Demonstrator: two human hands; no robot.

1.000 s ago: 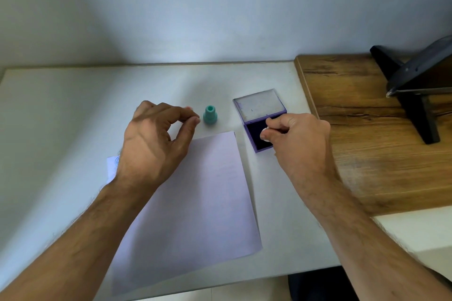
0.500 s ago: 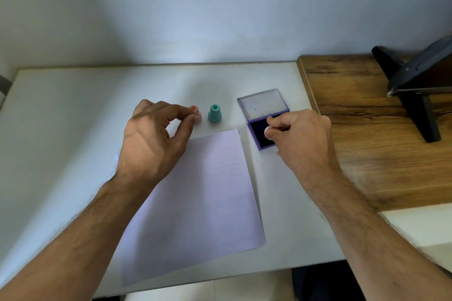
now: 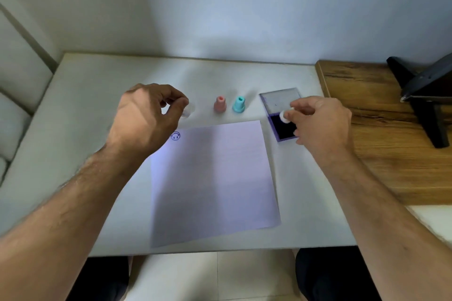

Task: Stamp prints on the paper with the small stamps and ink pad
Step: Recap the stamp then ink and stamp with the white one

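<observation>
A sheet of white paper [image 3: 212, 178] lies on the white table [image 3: 85, 129], with one blue round face print [image 3: 175, 136] near its far left corner. Beyond the paper stand a pink stamp [image 3: 220, 104] and a teal stamp [image 3: 239, 104], both upright and untouched. My right hand [image 3: 320, 124] pinches a small white stamp [image 3: 284, 115] just over the dark pad of the open purple ink pad [image 3: 285, 138]. My left hand [image 3: 146, 117] hovers left of the pink stamp with curled fingers. Its fingertips are at a small blurred pale thing [image 3: 190, 111], and the grip is unclear.
A wooden board [image 3: 391, 149] adjoins the table on the right and carries a black stand [image 3: 428, 98]. A wall runs along the far edge. A pale cushioned seat [image 3: 14, 105] sits to the left. The table's front edge is close to my body.
My left hand has moved left off the pink stamp, which now stands free, and the blue print is uncovered. My right hand has lifted the white stamp slightly from the pad.
</observation>
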